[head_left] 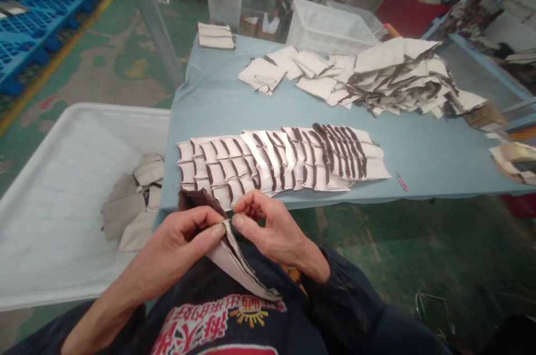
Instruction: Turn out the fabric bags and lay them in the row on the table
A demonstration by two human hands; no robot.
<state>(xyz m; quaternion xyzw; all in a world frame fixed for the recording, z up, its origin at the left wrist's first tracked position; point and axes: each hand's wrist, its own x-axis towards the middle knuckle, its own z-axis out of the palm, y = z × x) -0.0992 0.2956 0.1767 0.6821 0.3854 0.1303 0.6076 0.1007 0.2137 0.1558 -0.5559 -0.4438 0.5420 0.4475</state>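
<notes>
My left hand (184,238) is closed on a folded fabric piece (238,263), pale on its outer side, with dark brown pile showing at its far end. Thumb and fingers pinch its upper edge, and the rest hangs down in front of my apron. Just right of that edge, my right hand (272,229) has thumb and forefinger pinched together; whatever is between them is too small to make out. Beyond both hands, a long overlapping row of pale panels with dark brown edges (226,162) lies on the blue-covered table (205,92).
A heap of similar pale pieces (393,76) covers the table's back right. A small stack (215,36) sits at the far left corner. Pink snips (401,181) lie near the front edge. To the left stands a white bin (54,204) holding several pieces. A clear tub (330,28) is behind the table.
</notes>
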